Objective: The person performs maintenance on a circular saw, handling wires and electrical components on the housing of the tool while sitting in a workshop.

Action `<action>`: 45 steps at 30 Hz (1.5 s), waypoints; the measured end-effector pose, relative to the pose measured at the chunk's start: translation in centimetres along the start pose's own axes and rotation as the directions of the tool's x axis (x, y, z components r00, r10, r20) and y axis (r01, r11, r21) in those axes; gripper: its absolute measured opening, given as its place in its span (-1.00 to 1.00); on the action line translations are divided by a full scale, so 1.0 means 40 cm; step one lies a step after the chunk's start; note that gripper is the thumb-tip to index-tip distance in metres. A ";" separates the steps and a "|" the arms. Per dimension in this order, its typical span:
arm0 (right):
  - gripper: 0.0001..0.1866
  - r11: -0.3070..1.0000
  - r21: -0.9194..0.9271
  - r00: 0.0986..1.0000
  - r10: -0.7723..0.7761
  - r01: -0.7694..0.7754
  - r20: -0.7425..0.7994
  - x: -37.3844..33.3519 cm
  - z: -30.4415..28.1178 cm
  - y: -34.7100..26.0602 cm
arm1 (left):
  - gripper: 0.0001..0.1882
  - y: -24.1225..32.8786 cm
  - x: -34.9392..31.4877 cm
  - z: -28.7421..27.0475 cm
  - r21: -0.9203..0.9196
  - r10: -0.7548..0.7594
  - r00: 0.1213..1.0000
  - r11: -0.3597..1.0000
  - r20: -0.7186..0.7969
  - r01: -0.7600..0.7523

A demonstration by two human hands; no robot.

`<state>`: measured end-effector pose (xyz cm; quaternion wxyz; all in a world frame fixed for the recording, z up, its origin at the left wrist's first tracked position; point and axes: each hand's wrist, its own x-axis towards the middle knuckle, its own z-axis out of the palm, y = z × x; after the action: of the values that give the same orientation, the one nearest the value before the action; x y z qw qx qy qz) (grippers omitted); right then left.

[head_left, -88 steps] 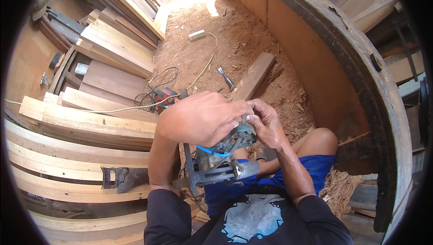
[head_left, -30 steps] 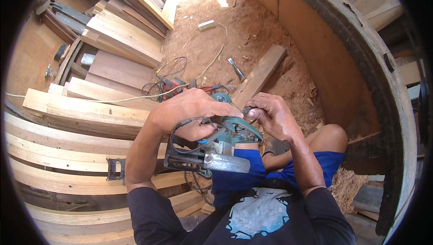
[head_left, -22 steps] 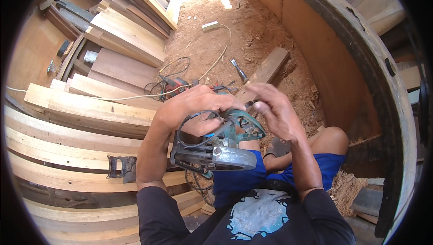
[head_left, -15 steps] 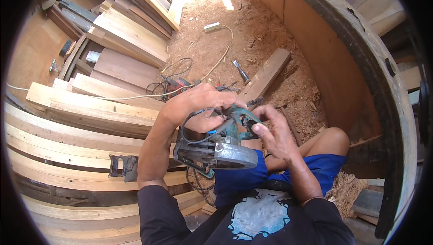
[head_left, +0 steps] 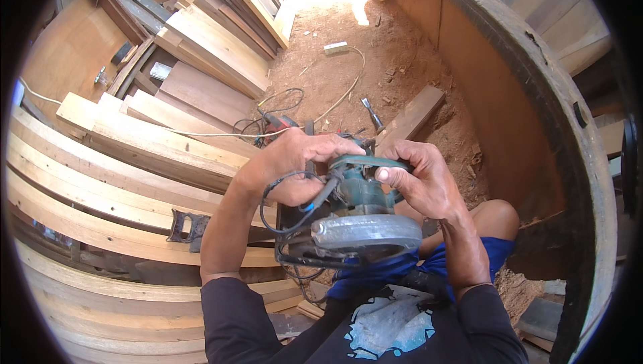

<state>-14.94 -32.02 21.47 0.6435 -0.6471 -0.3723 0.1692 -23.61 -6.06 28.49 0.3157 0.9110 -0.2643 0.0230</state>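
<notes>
A teal circular saw [head_left: 365, 193] with a round grey metal blade guard [head_left: 368, 231] is held up above my lap, its guard side toward me. My left hand [head_left: 295, 163] is closed on the saw's left rear part, beside the dark power cord looped there. On the other side my right hand [head_left: 422, 180] grips the teal handle, thumb along its near face. The dark base plate hangs on the saw's left, and the blade itself is mostly hidden by the guard.
Long pale boards [head_left: 134, 203] lie stacked at the left, with a handsaw handle [head_left: 187, 229] on them. A chisel [head_left: 372, 113], a wooden beam [head_left: 414, 115], a red power tool [head_left: 278, 126] and a white extension socket [head_left: 336, 48] lie on the sawdust floor. A curved wooden panel [head_left: 495, 109] stands at the right.
The circular saw has turned and shifted slightly right and toward me, both hands moving with it. My right hand has come further over the handle. The view has swung a little left.
</notes>
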 end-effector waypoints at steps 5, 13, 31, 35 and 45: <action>-0.68 0.982 -0.172 0.995 0.090 -0.083 0.034 -0.060 -0.036 -0.084 | -0.46 0.041 -0.019 0.103 -0.315 -0.010 0.991 0.949 -0.135 -0.034; -0.63 0.946 -0.314 0.993 0.097 -0.072 0.065 -0.126 -0.082 -0.063 | -0.43 0.037 -0.030 0.264 -0.651 -0.176 0.983 0.753 -0.062 0.094; -0.62 0.953 0.028 0.639 0.181 -0.302 0.748 0.074 -0.068 0.155 | -0.37 -0.053 -0.108 0.329 -0.412 -0.081 0.969 0.911 -0.233 -0.023; -0.73 0.984 -0.044 0.796 0.165 -0.172 0.582 0.078 -0.065 0.123 | -0.42 -0.043 -0.108 0.360 -0.597 -0.191 0.923 0.801 -0.334 -0.050; -0.78 0.994 -0.114 0.917 0.047 -0.002 0.397 0.048 -0.079 0.118 | -0.40 -0.014 -0.073 0.342 -0.659 -0.226 0.954 0.751 -0.199 0.041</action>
<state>-10.18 -32.41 17.80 0.5150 -0.6383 -0.4963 0.2847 -27.56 -12.34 16.62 0.6439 0.7507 -0.1450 0.0295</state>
